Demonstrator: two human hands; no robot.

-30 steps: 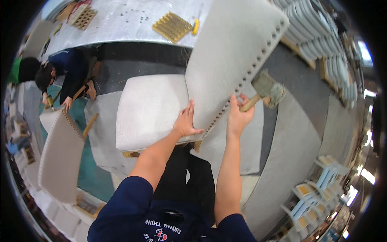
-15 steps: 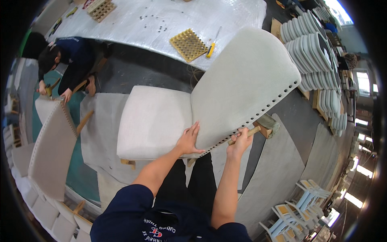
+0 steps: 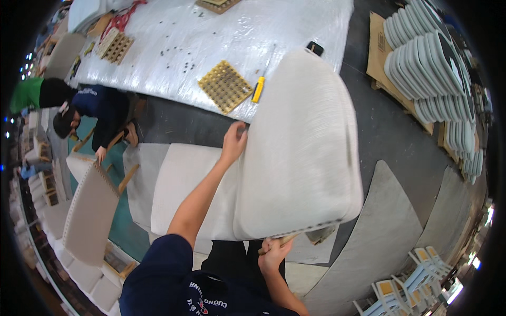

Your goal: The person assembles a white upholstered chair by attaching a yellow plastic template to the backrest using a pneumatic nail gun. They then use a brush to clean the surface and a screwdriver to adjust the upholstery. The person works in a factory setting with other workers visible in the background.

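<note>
- We see an upholstered chair [image 3: 300, 152] in pale fabric filling the middle of the view, its padded back turned up toward us and its seat [image 3: 184, 184] lying to the left, in front of the bench [image 3: 174, 47].
- Our left hand [image 3: 234, 141] is curled over the left edge of the chair back, fingers wrapped on the fabric.
- Our right hand [image 3: 274, 254] is closed around a wooden chair leg [image 3: 287, 240] under the lower edge of the back, just by a row of small nail heads [image 3: 316, 225].
- On the bench, covered in clear film, lie a brass-coloured tray of tacks [image 3: 225, 86] and a yellow tool [image 3: 258, 89] just beside it.
- To the left, another person [image 3: 97, 108] in dark blue bends over a second chair [image 3: 89, 210].
- Stacked pale chair parts [image 3: 437, 58] stand at the upper right.
</note>
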